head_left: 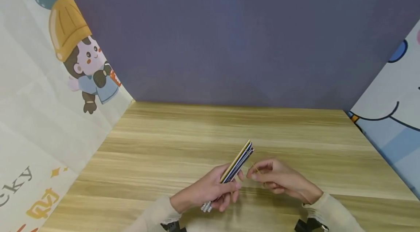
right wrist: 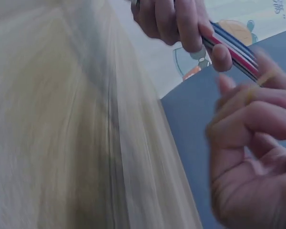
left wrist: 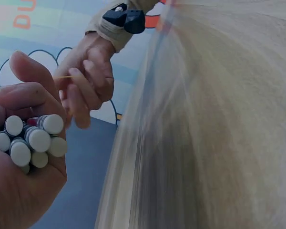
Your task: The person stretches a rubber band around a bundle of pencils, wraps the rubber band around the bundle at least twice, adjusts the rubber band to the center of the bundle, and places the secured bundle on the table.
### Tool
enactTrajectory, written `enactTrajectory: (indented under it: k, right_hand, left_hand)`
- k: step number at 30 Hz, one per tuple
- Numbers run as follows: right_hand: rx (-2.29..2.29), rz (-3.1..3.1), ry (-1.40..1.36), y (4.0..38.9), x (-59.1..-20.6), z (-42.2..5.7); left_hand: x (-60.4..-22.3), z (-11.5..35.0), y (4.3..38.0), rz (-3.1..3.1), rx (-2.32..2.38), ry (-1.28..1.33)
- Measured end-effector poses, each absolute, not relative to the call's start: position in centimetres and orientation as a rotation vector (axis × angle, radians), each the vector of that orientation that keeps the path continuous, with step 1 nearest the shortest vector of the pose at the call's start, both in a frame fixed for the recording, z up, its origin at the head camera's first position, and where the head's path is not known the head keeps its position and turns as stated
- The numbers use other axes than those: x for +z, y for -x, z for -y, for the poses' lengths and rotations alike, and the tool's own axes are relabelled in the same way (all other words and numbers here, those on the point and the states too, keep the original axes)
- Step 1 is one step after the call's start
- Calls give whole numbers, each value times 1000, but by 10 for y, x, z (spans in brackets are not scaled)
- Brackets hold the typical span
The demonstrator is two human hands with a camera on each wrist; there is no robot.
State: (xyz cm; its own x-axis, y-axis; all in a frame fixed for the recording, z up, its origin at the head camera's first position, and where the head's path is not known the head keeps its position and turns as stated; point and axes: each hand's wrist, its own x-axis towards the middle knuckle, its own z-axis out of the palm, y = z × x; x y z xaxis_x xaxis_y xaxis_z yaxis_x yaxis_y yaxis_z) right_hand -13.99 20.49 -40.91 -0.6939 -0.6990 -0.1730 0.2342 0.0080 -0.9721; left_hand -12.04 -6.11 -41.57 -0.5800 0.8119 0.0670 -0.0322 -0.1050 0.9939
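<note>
A bundle of several pencils [head_left: 237,161] lies gripped in my left hand [head_left: 214,189], tilted up and to the right. Their shafts show yellow, dark, white and, in the right wrist view, red. White erasers [left wrist: 38,140] cluster at the lower end, below the palm. Just to the right of the bundle's upper part, my right hand [head_left: 279,178] holds a thin yellow rubber band [head_left: 256,168] with curled fingers. In the right wrist view the band [right wrist: 250,93] crosses the fingers, blurred. Some of the pencils' length is hidden by the left fingers.
Both hands are above a wood-grain table [head_left: 157,133]. A dark grey-blue panel [head_left: 229,42] stands along its back edge. Printed cartoon sheets flank it, one on the left [head_left: 29,78] and one on the right [head_left: 393,122]. Each wrist carries a black camera mount.
</note>
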Motion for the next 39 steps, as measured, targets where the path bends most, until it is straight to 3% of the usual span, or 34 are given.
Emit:
enactTrajectory:
  k: [5,14,22,28,33,39]
  right_hand:
    - [-1963,-1357,584,135,-409,-201]
    - [-2119,-1254,486,120,-393,-191]
    - [-2060,-1504,457,117,-382,-194]
    - [-1899,-1944,321,117,-383,-186]
    - [-1735,-2106,297,116,-387,-180]
    - [-1628,-2246,318,114,-385,-179]
  left_hand:
    - [-416,61,121,-1596,1772,-870]
    - [-419,57,117,-1825,1659,-1061]
    - [-418,64,119,-2466,1131,-1377]
    - [-419,66,118,-2765,816,-1434]
    - [-419,65,116,-2728,829,-1424]
    - [-419,62,114,-2199,1236,-1293]
